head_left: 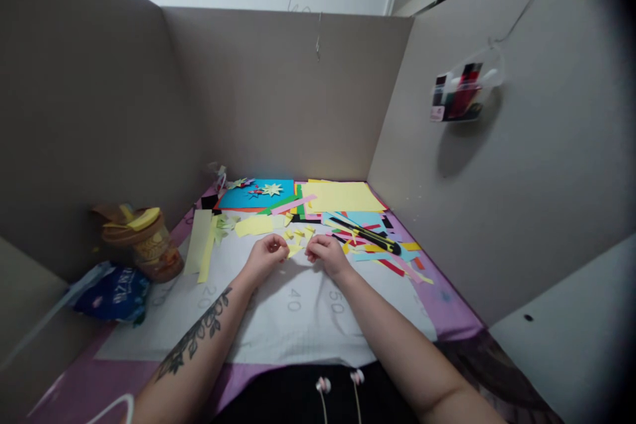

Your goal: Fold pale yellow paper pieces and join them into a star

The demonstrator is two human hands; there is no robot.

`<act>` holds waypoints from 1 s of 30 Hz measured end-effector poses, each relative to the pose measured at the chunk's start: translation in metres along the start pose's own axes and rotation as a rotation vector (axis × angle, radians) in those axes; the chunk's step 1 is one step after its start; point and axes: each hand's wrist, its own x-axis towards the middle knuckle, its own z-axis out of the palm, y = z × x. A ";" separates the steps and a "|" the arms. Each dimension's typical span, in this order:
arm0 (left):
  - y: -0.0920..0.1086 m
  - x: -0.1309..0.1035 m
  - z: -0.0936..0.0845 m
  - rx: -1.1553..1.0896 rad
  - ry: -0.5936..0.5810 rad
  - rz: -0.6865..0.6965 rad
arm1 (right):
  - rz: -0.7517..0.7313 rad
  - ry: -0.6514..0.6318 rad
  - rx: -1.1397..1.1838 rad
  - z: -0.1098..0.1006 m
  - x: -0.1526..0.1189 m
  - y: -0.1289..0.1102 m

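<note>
Over the white ruled sheet, my left hand [268, 253] is closed in a pinch, thumb against the fingertips. A small yellow paper piece [294, 250] shows right at its fingertips and seems to be held there. My right hand [325, 253] is a short gap away, fingers curled and pressed together; what they hold, if anything, is too small to make out. Just beyond both hands lie several small folded yellow paper pieces [299, 236]. Past my left hand rests a larger yellow paper scrap [254, 225].
A black-and-yellow utility knife [368, 236] lies among coloured paper strips [392, 266] on the right. Behind are yellow sheets [342, 197] and a blue sheet [233, 197] bearing paper stars. At left stand a brown tub [156, 248] and a blue packet [114, 295]. Grey partitions enclose the table.
</note>
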 end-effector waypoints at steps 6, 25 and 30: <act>-0.006 -0.001 0.001 0.355 0.075 0.222 | -0.314 0.082 -0.330 0.007 -0.006 -0.001; 0.004 0.001 -0.014 0.196 0.117 0.245 | -0.569 -0.019 -0.722 -0.011 0.003 0.003; 0.001 0.006 -0.017 0.061 0.166 0.107 | -0.660 0.070 -0.701 -0.007 0.001 0.003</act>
